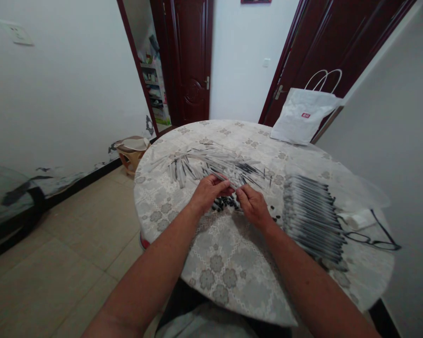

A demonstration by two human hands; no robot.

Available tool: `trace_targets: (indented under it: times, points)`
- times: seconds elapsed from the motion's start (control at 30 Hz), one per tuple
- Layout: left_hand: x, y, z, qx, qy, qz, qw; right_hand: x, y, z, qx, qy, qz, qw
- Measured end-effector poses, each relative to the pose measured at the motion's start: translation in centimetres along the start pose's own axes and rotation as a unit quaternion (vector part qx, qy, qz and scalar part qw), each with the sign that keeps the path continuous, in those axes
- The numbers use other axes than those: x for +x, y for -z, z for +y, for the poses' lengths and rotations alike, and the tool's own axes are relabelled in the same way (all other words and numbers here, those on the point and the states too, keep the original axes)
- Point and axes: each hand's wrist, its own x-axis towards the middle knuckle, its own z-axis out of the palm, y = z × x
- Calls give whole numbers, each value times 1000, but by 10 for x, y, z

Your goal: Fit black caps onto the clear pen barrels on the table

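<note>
Over the middle of the table, my left hand [210, 191] is closed on a slim clear pen barrel [234, 186]. My right hand [252, 204] pinches the other end of that barrel, its fingertips close to those of the left. Just below the hands lies a cluster of small black pen caps [225, 203], partly covered by them. Beyond the hands spreads a loose heap of clear pen tubes [211, 157], with thin black refills [247, 168] among them. To the right of my right hand, a neat stack of pens [308, 216] lies side by side.
A floral cloth covers the round table [218, 272]. Black-framed glasses [372, 241] and a white roll [361, 218] lie at the right edge. A white paper bag [299, 117] stands at the back right. Left of the table is a wooden stool [131, 152].
</note>
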Motion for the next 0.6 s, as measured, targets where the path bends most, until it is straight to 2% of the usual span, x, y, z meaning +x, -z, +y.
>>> trace_targets:
  times: [0.17, 0.27, 0.33, 0.4, 0.47, 0.53, 0.6]
  points:
    - [-8, 1, 21, 145, 9, -56, 988, 1, 3, -3, -1, 74, 7, 997]
    - [-24, 12, 32, 284, -21, -35, 958, 1, 3, -2, -44, 104, 23, 993]
    - [-40, 24, 37, 400, -63, -23, 914, 1, 3, 0, -63, 95, 38, 993]
    - [-58, 36, 38, 529, -86, -46, 843, 1, 3, 4, -73, 81, 52, 993]
    - [-74, 44, 35, 616, -105, -73, 777, 1, 3, 7, -76, 74, 60, 993]
    - [-85, 47, 28, 663, -97, -87, 737, 1, 2, 10, -77, 77, 65, 992]
    - [-91, 45, 20, 685, -78, -82, 720, 1, 1, 12, -80, 85, 63, 991]
